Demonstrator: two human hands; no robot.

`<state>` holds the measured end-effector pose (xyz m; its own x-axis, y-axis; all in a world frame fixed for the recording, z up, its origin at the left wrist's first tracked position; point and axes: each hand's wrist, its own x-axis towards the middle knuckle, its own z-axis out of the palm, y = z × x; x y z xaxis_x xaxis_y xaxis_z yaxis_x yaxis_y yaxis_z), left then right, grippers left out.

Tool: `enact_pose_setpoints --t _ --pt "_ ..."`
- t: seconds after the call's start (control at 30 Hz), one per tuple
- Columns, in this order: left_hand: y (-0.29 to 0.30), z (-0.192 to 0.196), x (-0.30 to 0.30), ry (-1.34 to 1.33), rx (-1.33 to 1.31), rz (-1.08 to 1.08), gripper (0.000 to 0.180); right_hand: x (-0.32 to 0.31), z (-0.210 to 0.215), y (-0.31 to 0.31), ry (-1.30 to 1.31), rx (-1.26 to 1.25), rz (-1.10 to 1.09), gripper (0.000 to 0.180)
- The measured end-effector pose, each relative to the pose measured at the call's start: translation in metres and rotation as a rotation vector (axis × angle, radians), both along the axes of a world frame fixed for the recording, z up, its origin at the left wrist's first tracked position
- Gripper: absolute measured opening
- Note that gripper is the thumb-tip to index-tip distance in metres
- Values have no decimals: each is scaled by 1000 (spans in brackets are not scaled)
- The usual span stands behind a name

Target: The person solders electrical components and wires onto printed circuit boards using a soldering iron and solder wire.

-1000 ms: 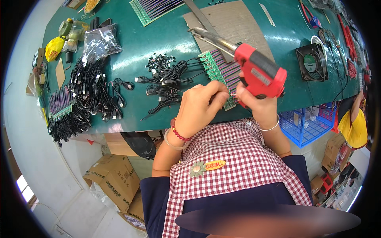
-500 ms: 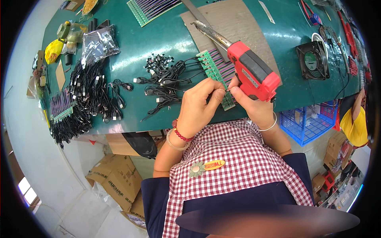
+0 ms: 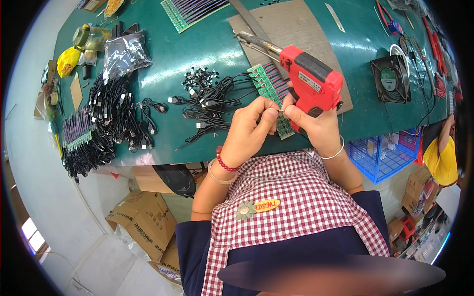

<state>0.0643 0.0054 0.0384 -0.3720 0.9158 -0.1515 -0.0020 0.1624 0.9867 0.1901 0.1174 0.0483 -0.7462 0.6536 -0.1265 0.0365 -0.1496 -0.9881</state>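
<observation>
My right hand (image 3: 322,132) is closed around the handle of a red soldering gun (image 3: 316,79), whose long metal nose points to the far left. The same hand's thumb pinches one end of a thin wire (image 3: 281,110). My left hand (image 3: 249,126) is closed too, its thumb and forefinger pinching that wire from the other side. Just below and beyond my fingers lies a green strip of circuit boards (image 3: 265,84) with purple-and-black wires. Black USB cables (image 3: 213,98) spread left of it, some reaching its far end. Part of the strip is hidden by my hands and the gun.
Small black parts (image 3: 199,78) lie in a heap beyond the cables. A brown board (image 3: 316,34) carries a metal ruler (image 3: 249,19). A cable pile (image 3: 111,108) hangs at the table's left edge. A black fan (image 3: 390,79) stands right, above a blue crate (image 3: 377,153).
The soldering gun has shifted slightly left and away from me, its nose swinging lower toward the left. My hands have drawn a little closer together at the wire.
</observation>
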Motion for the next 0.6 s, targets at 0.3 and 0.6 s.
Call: enact_pose_setpoints --t 0.3,0.6 --pt "2 2 8 192 62 106 7 -7 3 -14 -121 59 -142 15" --pt "3 2 8 514 39 185 6 1 9 -4 -156 29 -153 11"
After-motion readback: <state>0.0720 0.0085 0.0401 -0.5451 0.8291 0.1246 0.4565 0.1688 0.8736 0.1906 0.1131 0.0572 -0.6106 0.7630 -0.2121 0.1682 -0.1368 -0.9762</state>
